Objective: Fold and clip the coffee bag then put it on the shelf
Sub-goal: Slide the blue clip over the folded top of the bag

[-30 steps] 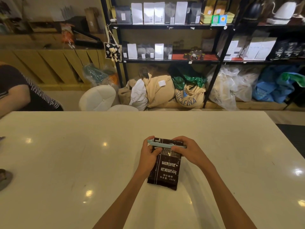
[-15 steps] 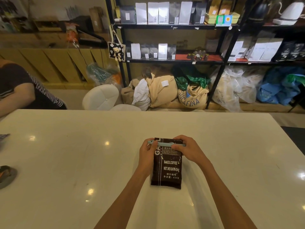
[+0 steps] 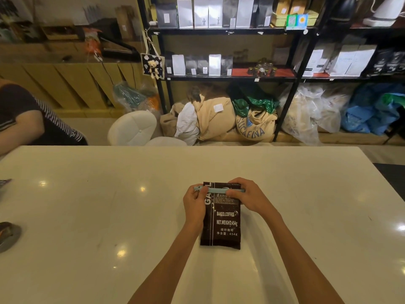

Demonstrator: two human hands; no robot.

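Note:
A dark brown coffee bag [image 3: 221,224] with white lettering lies flat on the white table [image 3: 87,216], its top end pointing away from me. A light blue clip [image 3: 215,190] runs across the bag's folded top. My left hand [image 3: 194,207] pinches the clip's left end and rests along the bag's left edge. My right hand [image 3: 247,197] presses on the clip's right end and covers the bag's top right corner. The black metal shelf [image 3: 230,78] stands beyond the table, with rows of white and grey bags on it.
Another person's arm and striped sleeve [image 3: 28,119] are at the table's far left. A white chair [image 3: 133,128] stands behind the table. Sacks [image 3: 219,119] and plastic bags [image 3: 311,115] fill the floor under the shelf. A dark object [image 3: 8,235] lies at the table's left edge.
The bag has turned from tilted to straight in front of me. Both hands stay at the clip's ends, and the clip now sits lower across the folded top.

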